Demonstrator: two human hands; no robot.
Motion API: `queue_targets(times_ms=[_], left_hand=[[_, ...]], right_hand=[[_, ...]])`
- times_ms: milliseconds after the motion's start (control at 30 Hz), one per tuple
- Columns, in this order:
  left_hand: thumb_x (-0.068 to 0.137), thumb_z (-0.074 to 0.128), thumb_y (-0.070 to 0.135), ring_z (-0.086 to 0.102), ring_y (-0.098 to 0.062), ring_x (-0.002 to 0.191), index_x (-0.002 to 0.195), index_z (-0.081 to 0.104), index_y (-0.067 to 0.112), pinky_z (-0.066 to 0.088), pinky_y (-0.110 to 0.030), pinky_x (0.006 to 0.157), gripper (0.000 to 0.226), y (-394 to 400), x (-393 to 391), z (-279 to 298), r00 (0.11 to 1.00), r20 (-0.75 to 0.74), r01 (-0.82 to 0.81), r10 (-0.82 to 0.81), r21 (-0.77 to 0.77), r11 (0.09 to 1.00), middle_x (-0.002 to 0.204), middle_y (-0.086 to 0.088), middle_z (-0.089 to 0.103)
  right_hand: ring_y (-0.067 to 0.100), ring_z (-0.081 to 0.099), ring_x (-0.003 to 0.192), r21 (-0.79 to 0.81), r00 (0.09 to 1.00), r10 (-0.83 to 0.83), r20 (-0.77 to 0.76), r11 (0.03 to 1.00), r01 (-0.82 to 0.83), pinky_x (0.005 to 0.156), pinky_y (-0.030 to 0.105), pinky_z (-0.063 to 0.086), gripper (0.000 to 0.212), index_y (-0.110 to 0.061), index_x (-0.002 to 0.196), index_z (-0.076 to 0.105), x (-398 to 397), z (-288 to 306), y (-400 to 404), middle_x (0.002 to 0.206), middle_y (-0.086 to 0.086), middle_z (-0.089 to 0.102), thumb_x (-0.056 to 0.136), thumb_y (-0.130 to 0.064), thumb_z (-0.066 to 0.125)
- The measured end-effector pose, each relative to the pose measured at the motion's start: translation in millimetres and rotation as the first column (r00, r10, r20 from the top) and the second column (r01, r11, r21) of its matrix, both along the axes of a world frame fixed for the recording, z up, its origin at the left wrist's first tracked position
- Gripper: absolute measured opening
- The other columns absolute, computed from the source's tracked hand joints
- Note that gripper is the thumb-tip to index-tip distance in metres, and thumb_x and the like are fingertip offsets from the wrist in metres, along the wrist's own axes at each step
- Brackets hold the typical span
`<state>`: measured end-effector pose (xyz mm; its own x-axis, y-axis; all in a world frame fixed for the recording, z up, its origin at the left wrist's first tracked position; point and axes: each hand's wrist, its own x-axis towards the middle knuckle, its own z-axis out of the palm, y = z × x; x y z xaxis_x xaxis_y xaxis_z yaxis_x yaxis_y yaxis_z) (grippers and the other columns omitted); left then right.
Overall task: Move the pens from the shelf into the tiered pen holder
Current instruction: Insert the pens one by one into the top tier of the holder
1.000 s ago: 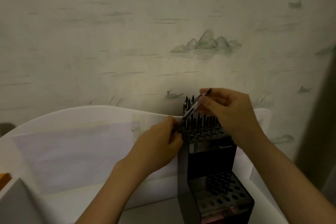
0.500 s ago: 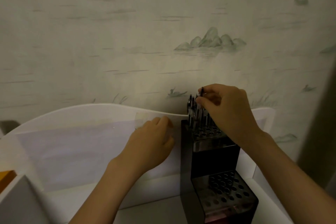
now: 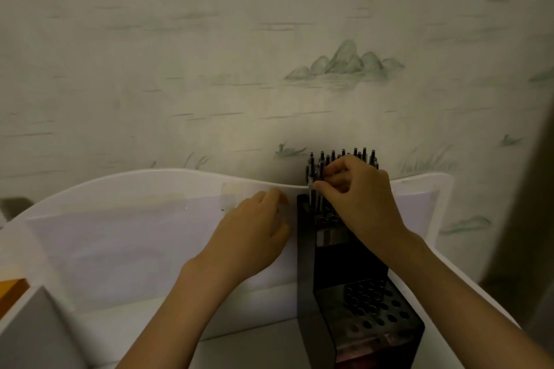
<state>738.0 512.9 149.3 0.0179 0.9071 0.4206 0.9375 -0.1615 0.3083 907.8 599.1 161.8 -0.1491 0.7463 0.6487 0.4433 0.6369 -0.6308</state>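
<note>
Pens [image 3: 341,159] stand upright in the top tier of the black tiered pen holder [image 3: 305,263], their capped ends rising in a dense cluster just behind our right hand [image 3: 362,198]. We pinch one pen [image 3: 311,186] between thumb and curled fingertips at the tier's front-left corner; its barrel runs near vertical, tip down toward the holes. Held high on the barrel, we judge, so the tip can be steered into a hole without the hand knocking the neighbours. Whether the tip has already entered a hole we cannot tell: the hand and dim light hide it.

Our left hand [image 3: 254,234] holds nothing, fingers relaxed and extended, resting against the white back panel [image 3: 120,189] of the shelf, just beside the holder's left wall. Probably it is parked there to brace, or in reach to steady the holder.

The lower tier [image 3: 371,308] at front shows rows of holes with no pens in them, so capacity remains. No loose pens show on the visible part of the shelf.

Risk noted: the top tier is crowded, so an off-axis push may tilt adjacent pens.
</note>
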Motion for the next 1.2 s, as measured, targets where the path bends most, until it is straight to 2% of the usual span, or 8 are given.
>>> queue_targets(times_ms=[200, 400, 467, 600, 833, 933, 1067, 1200], left_hand=[[0.095, 0.049, 0.029, 0.053, -0.015, 0.107, 0.126, 0.044, 0.026, 0.046, -0.037, 0.091, 0.032, -3.5, 3.8, 1.7, 1.000, 0.028, -0.009, 0.009, 0.012, 1.000, 0.118, 0.006, 0.055], [0.094, 0.050, 0.030, 0.052, -0.015, 0.104, 0.123, 0.046, 0.025, 0.046, -0.036, 0.088, 0.030, -14.3, 15.5, -3.8, 0.998, 0.007, -0.066, 0.066, 0.046, 0.997, 0.116, 0.006, 0.054], [0.094, 0.051, 0.030, 0.052, -0.017, 0.103, 0.123, 0.046, 0.024, 0.046, -0.037, 0.086, 0.030, -19.9, 20.6, -9.3, 0.997, -0.009, -0.079, 0.079, 0.045, 0.996, 0.115, 0.004, 0.054], [0.092, 0.050, 0.030, 0.053, -0.021, 0.102, 0.123, 0.047, 0.023, 0.048, -0.040, 0.082, 0.032, -36.3, 31.0, -24.8, 0.988, -0.087, -0.125, 0.128, 0.039, 0.991, 0.116, 0.001, 0.054], [0.095, 0.047, 0.036, 0.055, -0.016, 0.103, 0.125, 0.049, 0.026, 0.049, -0.032, 0.082, 0.032, -83.9, 30.2, -46.4, 0.950, -0.176, -0.262, 0.258, 0.002, 0.965, 0.121, 0.006, 0.054], [0.096, 0.045, 0.038, 0.053, -0.014, 0.108, 0.129, 0.046, 0.028, 0.047, -0.029, 0.085, 0.035, -117.7, 18.4, -51.8, 0.913, -0.207, -0.364, 0.352, -0.019, 0.931, 0.125, 0.008, 0.051], [0.097, 0.044, 0.040, 0.049, -0.012, 0.116, 0.133, 0.041, 0.031, 0.043, -0.027, 0.094, 0.037, -177.6, -6.3, -57.8, 0.839, -0.214, -0.517, 0.500, -0.029, 0.855, 0.133, 0.011, 0.047], [0.097, 0.044, 0.042, 0.045, -0.013, 0.121, 0.135, 0.037, 0.034, 0.041, -0.028, 0.101, 0.040, -250.2, -35.5, -64.4, 0.748, -0.240, -0.644, 0.618, -0.042, 0.764, 0.136, 0.010, 0.044]], right_hand=[[0.003, 0.064, 0.073, 0.046, 0.993, -0.056, 0.102, 0.998, 0.051, 0.069, 0.025, 0.057, 0.029, -0.019, 0.099, 0.067, 9.4, -2.0, -1.4, 0.082, -0.012, 0.067, 0.081, -0.041, 0.074], [0.014, 0.056, 0.083, 0.210, 0.930, -0.147, 0.336, 0.975, 0.078, 0.061, 0.024, 0.047, 0.029, -0.024, 0.100, 0.061, 22.8, -12.6, -16.3, 0.095, -0.005, 0.059, 0.081, -0.044, 0.070], [0.018, 0.057, 0.086, 0.224, 0.914, -0.135, 0.382, 0.973, 0.051, 0.064, 0.030, 0.051, 0.032, -0.023, 0.102, 0.060, 25.8, -19.2, -21.0, 0.097, -0.002, 0.059, 0.078, -0.041, 0.073], [0.026, 0.060, 0.088, 0.246, 0.907, -0.065, 0.416, 0.968, -0.044, 0.071, 0.041, 0.055, 0.035, -0.017, 0.103, 0.064, 30.2, -35.7, -33.0, 0.096, 0.004, 0.062, 0.075, -0.034, 0.077], [0.027, 0.059, 0.091, 0.163, 0.867, 0.145, 0.477, 0.955, -0.249, 0.075, 0.042, 0.053, 0.041, -0.017, 0.113, 0.061, 8.9, -60.7, -76.4, 0.102, 0.005, 0.062, 0.079, -0.035, 0.074], [0.026, 0.061, 0.096, 0.091, 0.813, 0.231, 0.535, 0.941, -0.327, 0.079, 0.041, 0.054, 0.044, -0.020, 0.118, 0.060, -13.3, -69.0, -102.6, 0.107, 0.003, 0.063, 0.081, -0.040, 0.071], [0.018, 0.053, 0.119, -0.016, 0.709, 0.351, 0.611, 0.902, -0.432, 0.097, 0.030, 0.044, 0.053, -0.027, 0.137, 0.045, -46.4, -77.4, -143.8, 0.133, -0.003, 0.054, 0.090, -0.052, 0.055], [0.017, 0.049, 0.123, -0.048, 0.624, 0.444, 0.643, 0.836, -0.546, 0.102, 0.028, 0.040, 0.056, -0.030, 0.141, 0.038, -87.1, -81.8, -194.8, 0.139, -0.005, 0.049, 0.092, -0.054, 0.049]])
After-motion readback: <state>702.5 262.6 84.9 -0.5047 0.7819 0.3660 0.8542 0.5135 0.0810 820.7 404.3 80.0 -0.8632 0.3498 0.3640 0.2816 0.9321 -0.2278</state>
